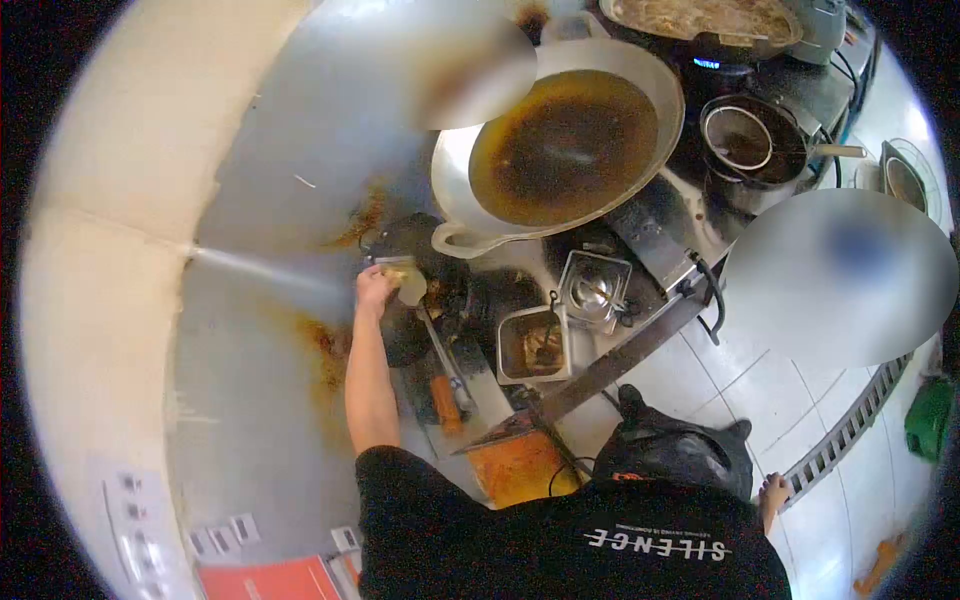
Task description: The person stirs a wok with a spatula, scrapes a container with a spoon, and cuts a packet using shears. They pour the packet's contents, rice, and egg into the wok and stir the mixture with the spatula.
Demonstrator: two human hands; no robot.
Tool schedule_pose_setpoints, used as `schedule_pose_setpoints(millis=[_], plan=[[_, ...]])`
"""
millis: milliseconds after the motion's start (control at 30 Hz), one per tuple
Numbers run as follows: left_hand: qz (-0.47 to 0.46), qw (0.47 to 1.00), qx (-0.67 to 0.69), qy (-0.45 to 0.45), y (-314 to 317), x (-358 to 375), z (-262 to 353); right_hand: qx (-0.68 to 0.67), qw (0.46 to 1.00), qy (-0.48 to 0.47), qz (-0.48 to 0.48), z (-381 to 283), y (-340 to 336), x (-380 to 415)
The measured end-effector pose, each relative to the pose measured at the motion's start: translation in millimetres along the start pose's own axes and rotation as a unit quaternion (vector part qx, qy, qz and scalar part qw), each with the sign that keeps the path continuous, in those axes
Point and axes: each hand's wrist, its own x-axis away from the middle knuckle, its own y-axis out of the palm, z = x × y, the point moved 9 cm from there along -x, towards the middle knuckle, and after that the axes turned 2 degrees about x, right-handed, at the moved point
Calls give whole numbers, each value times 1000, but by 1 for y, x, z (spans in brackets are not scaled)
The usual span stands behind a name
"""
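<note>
My left hand (374, 288) reaches out over the dark burner area with its fingers closed on a small pale yellow piece (398, 276), whose kind I cannot make out. Just beside it is a pale rounded piece (412, 291). Below lies a long-handled metal tool (440, 345) with an orange-brown grip (447, 405). Down at my right side hangs my right hand (773, 492), partly covered by the black shirt; its fingers look loosely apart, with nothing seen in them.
A large wok (455, 160) holds brown liquid. Two square metal containers (533, 375) (596, 290) with utensils stand near the counter edge. A strainer (738, 137) rests over a dark pot. Food fills a tray (705, 20) at the back. A floor drain grate (845, 430) runs at right.
</note>
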Motion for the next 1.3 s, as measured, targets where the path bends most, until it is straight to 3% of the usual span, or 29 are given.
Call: schedule_pose_setpoints(millis=[33, 67, 133, 200, 267, 300, 333, 400, 433, 467, 500, 533, 567, 600, 700, 800, 867, 967, 1000, 1033, 1100, 1133, 1167, 1233, 1300], plan=[[24, 995, 85, -54, -3, 19, 19, 2, 999, 1, 36, -20, -7, -15], [58, 980, 187, -47, -6, 48, 60, 5, 997, -74, 22, -33, -19, -39], [121, 912, 392, -28, -4, 110, 135, -1, 995, -101, -6, -68, -46, -73], [41, 887, 443, 120, -9, 121, 181, -9, 992, -121, -40, -73, -79, -130], [52, 872, 469, 131, 27, 192, 257, -26, 992, -111, -51, -35, -135, -202], [28, 861, 488, 136, 55, 228, 292, 23, 985, -159, -62, -94, -144, -169], [-4, 849, 512, 135, 91, 267, 322, -82, 987, -61, -120, -108, -154, -162], [-48, 930, 304, 200, 184, 351, 383, 34, 999, -21, 1, -114, -201, -193], [-122, 850, 505, 80, 244, 395, 393, 4, 997, -2, -77, -131, -204, -200], [-129, 868, 477, 52, 303, 444, 414, -4, 995, -98, -22, -135, -220, -227], [-218, 837, 499, 48, 362, 475, 415, 172, 973, -138, 63, -192, -238, -203], [-248, 822, 511, -21, 432, 498, 403, 130, 977, -169, 4, -233, -244, -195], [-316, 804, 498, -78, 505, 542, 405, 71, 991, -106, 45, -200, -263, -236], [-377, 786, 473, -127, 575, 598, 413, 74, 982, -127, 118, -220, -289, -234], [-522, 712, 366, -294, 775, 753, 427, -104, 979, -39, 170, -198, -349, -267], [-642, 676, 248, -263, 913, 902, 497, -76, 969, 20, 236, -187, -419, -252], [-736, 612, 200, -210, 970, 984, 536, 22, 955, 70, 288, -152, -472, -213], [-822, 539, 107, -146, 1045, 1113, 597, -105, 909, 179, 362, -32, -533, -184], [-830, 538, 78, -127, 1061, 1148, 614, -293, 859, 168, 383, -22, -542, -156], [-836, 536, 51, -108, 1073, 1187, 627, -346, 812, 165, 439, 22, -549, -145], [-854, 515, 24, -73, 1103, 1263, 639, -408, 720, 228, 513, 61, -558, -104], [-865, 498, 17, -61, 1119, 1298, 639, -414, 699, 236, 534, 82, -554, -89], [-874, 483, 8, -51, 1132, 1332, 637, -401, 679, 311, 531, 115, -540, -80], [-881, 472, 4, -35, 1150, 1401, 636, -392, 680, 398, 475, 153, -520, -79], [-881, 472, -6, -42, 1174, 1454, 618, -336, 734, 450, 383, 169, -516, -94]])
